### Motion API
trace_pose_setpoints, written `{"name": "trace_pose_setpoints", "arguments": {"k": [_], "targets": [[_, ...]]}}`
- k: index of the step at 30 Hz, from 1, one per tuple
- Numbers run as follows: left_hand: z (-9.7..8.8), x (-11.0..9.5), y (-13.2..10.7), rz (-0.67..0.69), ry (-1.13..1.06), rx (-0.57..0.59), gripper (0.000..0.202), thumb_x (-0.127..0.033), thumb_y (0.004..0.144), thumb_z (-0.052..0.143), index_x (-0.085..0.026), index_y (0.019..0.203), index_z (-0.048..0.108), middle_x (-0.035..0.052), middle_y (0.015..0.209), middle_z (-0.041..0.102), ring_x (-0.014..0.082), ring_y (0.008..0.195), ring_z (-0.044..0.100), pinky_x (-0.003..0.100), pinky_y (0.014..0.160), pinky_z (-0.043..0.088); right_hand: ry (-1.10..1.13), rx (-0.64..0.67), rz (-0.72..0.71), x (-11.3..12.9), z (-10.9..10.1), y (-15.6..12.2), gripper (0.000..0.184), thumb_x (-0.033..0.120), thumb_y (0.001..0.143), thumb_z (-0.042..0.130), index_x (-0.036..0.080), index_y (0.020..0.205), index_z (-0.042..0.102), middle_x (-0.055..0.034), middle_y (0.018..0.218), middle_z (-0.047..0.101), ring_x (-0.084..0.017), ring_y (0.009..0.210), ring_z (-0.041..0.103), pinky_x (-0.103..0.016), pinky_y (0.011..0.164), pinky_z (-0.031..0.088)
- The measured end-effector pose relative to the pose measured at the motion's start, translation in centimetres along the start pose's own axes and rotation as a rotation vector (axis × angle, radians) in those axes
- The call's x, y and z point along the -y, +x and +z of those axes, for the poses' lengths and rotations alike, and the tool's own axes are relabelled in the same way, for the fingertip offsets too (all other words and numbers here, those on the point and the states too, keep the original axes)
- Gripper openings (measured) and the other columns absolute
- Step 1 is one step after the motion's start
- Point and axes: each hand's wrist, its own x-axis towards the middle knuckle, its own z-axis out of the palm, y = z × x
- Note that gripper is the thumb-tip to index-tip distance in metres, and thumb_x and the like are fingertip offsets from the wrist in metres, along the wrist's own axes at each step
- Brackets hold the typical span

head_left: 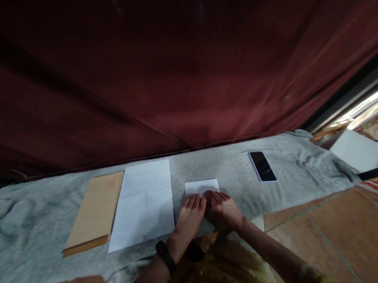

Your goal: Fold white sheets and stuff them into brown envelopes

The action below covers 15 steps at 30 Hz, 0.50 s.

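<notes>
A small white piece of paper [201, 186], apparently folded, lies on the grey cloth in front of me. My left hand [192, 207] is on its near left part, fingers close together and bent over the paper. Beside it, my right hand [222, 204] holds down the near right part in the same way. Both hands hide the paper's near edge, and the thumbs are hard to make out. To the left lies a stack of larger white sheets [144, 200], left of which is a pile of brown envelopes [95, 208].
A grey cloth [229, 169] covers the long, narrow surface. A phone in a lilac case [263, 166] lies on the right. Dark red fabric [184, 73] hangs behind. Tiled floor [331, 230] shows at lower right, with a white flat object [358, 150] beyond the cloth.
</notes>
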Motion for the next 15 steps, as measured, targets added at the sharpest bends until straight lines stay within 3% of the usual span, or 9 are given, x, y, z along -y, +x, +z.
{"name": "trace_pose_setpoints", "arguments": {"k": [2,4,6,8,9,11,13,15], "targets": [[-1.4,0.5,0.1,-0.021,-0.065,-0.152,0.045,-0.01,0.093,0.047,-0.018,0.137,0.055,0.0149,0.145,0.057,0.0277,0.138,0.049,0.05,0.118,0.036,0.158,-0.074,0.131,-0.1,-1.3,0.4,0.042,0.013,0.094,0.05,0.022,0.133,0.062,-0.0118,0.13,0.069,-0.025,0.112,0.068,-0.038,0.096,0.054],[-2.7,0.9,0.1,-0.15,-0.176,-0.34,0.056,-0.019,0.097,0.048,-0.021,0.151,0.038,0.0135,0.158,0.042,0.0282,0.148,0.036,0.053,0.123,0.026,0.424,-0.227,0.359,-0.2,-2.6,1.0,0.035,0.022,0.099,0.045,0.023,0.128,0.066,-0.0097,0.123,0.072,-0.026,0.106,0.07,-0.04,0.092,0.056],[-3.4,1.2,0.0,-0.376,-0.386,-0.505,0.067,-0.03,0.098,0.051,-0.021,0.158,0.023,0.0149,0.164,0.03,0.0293,0.151,0.029,0.053,0.122,0.028,0.78,-0.375,0.569,0.0,-3.4,1.6,0.033,0.037,0.1,0.047,0.023,0.118,0.07,-0.0075,0.112,0.076,-0.026,0.099,0.072,-0.041,0.088,0.057],[-3.1,1.2,0.0,-0.607,-0.703,-0.564,0.072,-0.038,0.097,0.052,-0.021,0.159,0.018,0.0163,0.163,0.031,0.0292,0.149,0.034,0.05,0.118,0.037,1.156,-0.463,0.706,0.6,-3.2,2.2,0.036,0.048,0.096,0.053,0.021,0.112,0.07,-0.006,0.102,0.078,-0.026,0.094,0.073,-0.041,0.084,0.059],[-2.6,1.2,-0.1,-0.699,-0.896,-0.526,0.072,-0.041,0.096,0.053,-0.021,0.158,0.021,0.0169,0.159,0.038,0.029,0.144,0.041,0.048,0.114,0.042,1.314,-0.492,0.759,1.1,-2.7,2.4,0.038,0.051,0.094,0.055,0.021,0.111,0.07,-0.006,0.099,0.078,-0.027,0.092,0.073,-0.041,0.081,0.06],[-1.3,0.9,-0.1,-0.826,-1.314,-0.317,0.064,-0.043,0.095,0.055,-0.02,0.151,0.035,0.0174,0.142,0.058,0.0284,0.129,0.059,0.047,0.105,0.051,1.538,-0.531,0.844,2.3,-1.4,2.6,0.039,0.053,0.088,0.062,0.021,0.11,0.068,-0.0079,0.101,0.077,-0.027,0.092,0.074,-0.04,0.078,0.061],[0.0,0.4,-0.2,-0.901,-1.672,-0.071,0.053,-0.044,0.093,0.056,-0.018,0.138,0.051,0.0168,0.124,0.07,0.027,0.112,0.069,0.045,0.097,0.056,1.641,-0.574,0.906,3.5,0.0,2.5,0.039,0.053,0.084,0.066,0.021,0.107,0.067,-0.0088,0.107,0.076,-0.027,0.097,0.073,-0.041,0.082,0.062],[1.0,-0.2,-0.1,-0.974,-1.879,0.032,0.043,-0.045,0.09,0.061,-0.017,0.122,0.062,0.0155,0.114,0.074,0.0245,0.101,0.073,0.042,0.09,0.058,1.683,-0.581,0.898,4.6,1.0,2.2,0.038,0.053,0.085,0.065,0.022,0.106,0.065,-0.009,0.114,0.075,-0.026,0.104,0.072,-0.042,0.088,0.061]]}}
